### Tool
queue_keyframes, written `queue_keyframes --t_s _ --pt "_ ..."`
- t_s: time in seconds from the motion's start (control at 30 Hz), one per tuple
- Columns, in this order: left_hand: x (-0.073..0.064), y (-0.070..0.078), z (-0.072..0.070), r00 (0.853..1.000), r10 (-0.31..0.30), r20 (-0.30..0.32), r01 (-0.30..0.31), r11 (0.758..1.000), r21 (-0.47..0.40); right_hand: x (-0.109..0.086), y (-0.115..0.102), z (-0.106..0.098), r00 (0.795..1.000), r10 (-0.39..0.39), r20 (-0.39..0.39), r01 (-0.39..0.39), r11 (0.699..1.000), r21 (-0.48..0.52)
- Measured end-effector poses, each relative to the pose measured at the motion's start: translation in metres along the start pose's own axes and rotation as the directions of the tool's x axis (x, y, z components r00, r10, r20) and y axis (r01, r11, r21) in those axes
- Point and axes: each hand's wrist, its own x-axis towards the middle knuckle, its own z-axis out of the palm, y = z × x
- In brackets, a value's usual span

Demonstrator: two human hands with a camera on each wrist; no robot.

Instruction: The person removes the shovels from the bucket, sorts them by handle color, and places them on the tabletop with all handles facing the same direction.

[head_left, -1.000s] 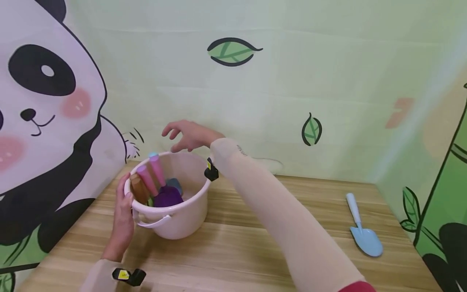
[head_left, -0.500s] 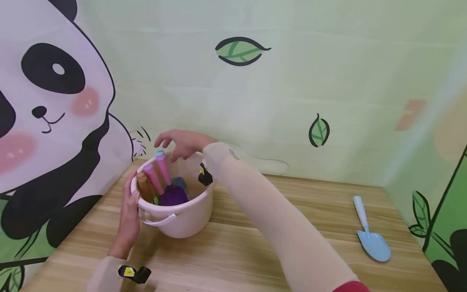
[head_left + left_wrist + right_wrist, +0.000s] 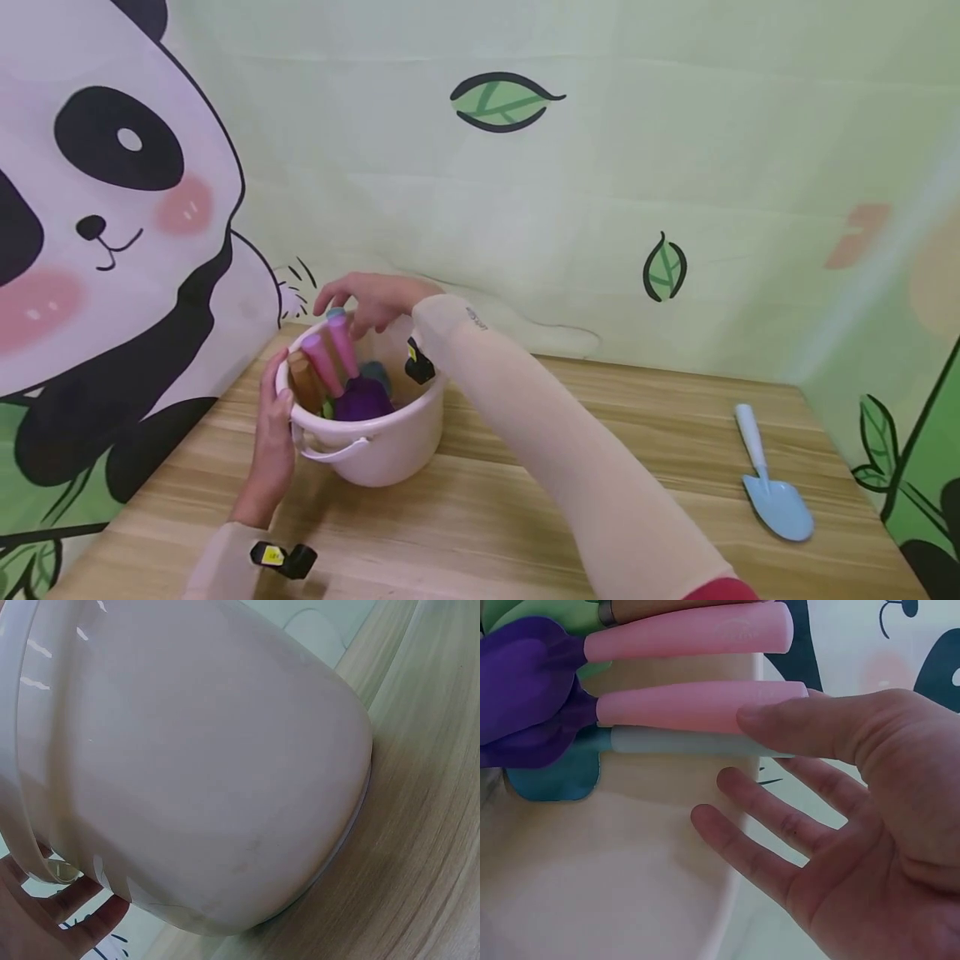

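Note:
My left hand (image 3: 273, 437) holds the left side of a pale pink bucket (image 3: 393, 457) at the rim. In the left wrist view, its fingers (image 3: 99, 924) lie against the outside wall. My right hand (image 3: 381, 298) reaches over the bucket's back rim, thumb and index on either side of the handle tops. The right wrist view has the thumb over a pink handle (image 3: 682, 705) of a purple shovel (image 3: 532, 750); the other fingers are spread. Behind it lies a teal shovel (image 3: 555, 776) with a pale blue handle. A second pink handle (image 3: 324, 367) leans beside them.
A light blue trowel (image 3: 780, 508) lies on the wooden table (image 3: 540, 517) at the right. A brown handle (image 3: 303, 383) leans at the bucket's left inside wall. The white bail (image 3: 333, 457) hangs on the bucket's front. A panda-printed backdrop (image 3: 525, 208) rises behind the table.
My right hand has lowered and moved left in toward the handle tops. The left hand stays at the bucket rim. The whole view has shifted slightly.

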Motion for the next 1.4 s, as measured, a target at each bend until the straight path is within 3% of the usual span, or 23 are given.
queue_keyframes --t_s 0.27,0.67,1.1,1.4 --pt "-0.0015 0.0009 0.003 1.0 -0.008 -0.005 0.008 1.0 0.003 -0.0011 0.0009 0.0048 1.0 0.011 -0.027 -0.012 0.999 -0.031" --pt "0.0005 -0.0001 0.0015 1.0 -0.013 0.022 0.012 0.999 0.038 0.0 0.0035 0.0057 0.987 0.051 -0.151 -0.056 0.998 -0.029" --pt "0.0005 0.0036 0.0018 1.0 -0.016 0.021 0.014 0.997 0.08 -0.002 0.004 0.0054 0.983 0.021 -0.184 -0.031 0.998 -0.05" --pt "0.0003 0.0006 -0.0001 1.0 0.009 -0.002 -0.008 0.999 0.054 -0.0081 0.0043 -0.0034 0.973 -0.024 -0.23 0.005 0.996 -0.086"
